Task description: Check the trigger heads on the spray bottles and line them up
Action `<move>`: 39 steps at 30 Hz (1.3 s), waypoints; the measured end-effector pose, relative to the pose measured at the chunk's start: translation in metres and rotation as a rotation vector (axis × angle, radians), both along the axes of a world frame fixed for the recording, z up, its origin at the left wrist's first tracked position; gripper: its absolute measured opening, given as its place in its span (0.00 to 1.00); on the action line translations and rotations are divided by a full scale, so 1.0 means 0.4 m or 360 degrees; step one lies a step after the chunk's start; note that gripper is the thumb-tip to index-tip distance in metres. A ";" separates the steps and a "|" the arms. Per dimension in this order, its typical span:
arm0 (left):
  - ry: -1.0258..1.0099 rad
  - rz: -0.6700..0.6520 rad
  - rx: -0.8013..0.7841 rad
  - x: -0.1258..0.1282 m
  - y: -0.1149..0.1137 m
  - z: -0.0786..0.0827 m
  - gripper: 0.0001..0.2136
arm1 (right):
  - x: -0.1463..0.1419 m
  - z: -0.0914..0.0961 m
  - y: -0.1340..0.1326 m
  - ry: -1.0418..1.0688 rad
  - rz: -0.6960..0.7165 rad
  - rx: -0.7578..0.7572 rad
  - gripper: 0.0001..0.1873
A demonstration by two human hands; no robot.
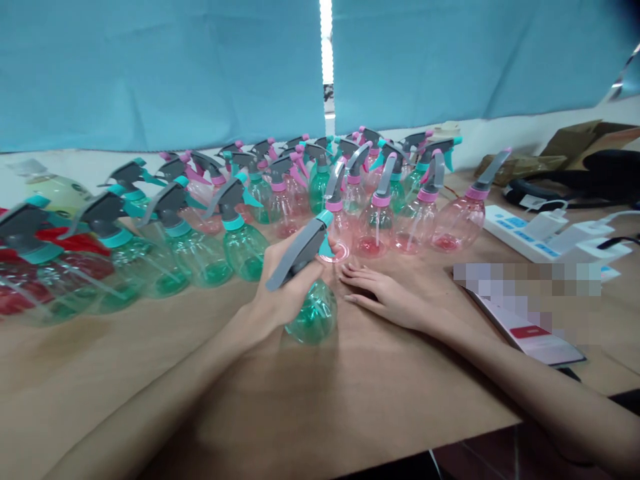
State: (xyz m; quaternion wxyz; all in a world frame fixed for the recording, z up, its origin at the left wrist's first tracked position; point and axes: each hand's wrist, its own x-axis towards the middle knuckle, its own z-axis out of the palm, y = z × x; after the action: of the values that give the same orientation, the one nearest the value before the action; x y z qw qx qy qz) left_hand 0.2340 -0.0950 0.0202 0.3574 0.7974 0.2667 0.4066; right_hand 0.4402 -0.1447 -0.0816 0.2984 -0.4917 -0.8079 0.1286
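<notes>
The neck of the green spray bottle [313, 317] is covered by the left hand [285, 287]; whether its base touches the table [280, 407] cannot be told. Beyond the grip, the rear of the other spray bottles [247, 247] are partly overlapped by nearer ones. The bottle is clasped around its neck by curled left fingers, its body seen below the grip. To the grip's right, the right hand [383, 295] is laid palm-down, fingers extended, nothing held.
</notes>
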 end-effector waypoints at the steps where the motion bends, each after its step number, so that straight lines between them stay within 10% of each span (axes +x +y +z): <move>1: 0.0002 0.0015 0.0003 0.000 -0.001 0.002 0.06 | 0.000 0.000 0.000 -0.0008 0.0002 0.0000 0.24; 39: -0.0031 0.0050 -0.0036 0.001 0.003 -0.019 0.02 | -0.005 0.010 -0.003 -0.0087 0.0004 -0.0008 0.25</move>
State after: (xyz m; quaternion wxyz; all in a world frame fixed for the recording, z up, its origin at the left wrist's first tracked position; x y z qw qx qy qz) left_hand 0.2345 -0.0938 0.0127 0.3627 0.7850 0.2803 0.4168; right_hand 0.4383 -0.1460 -0.0775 0.2747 -0.4946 -0.8162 0.1174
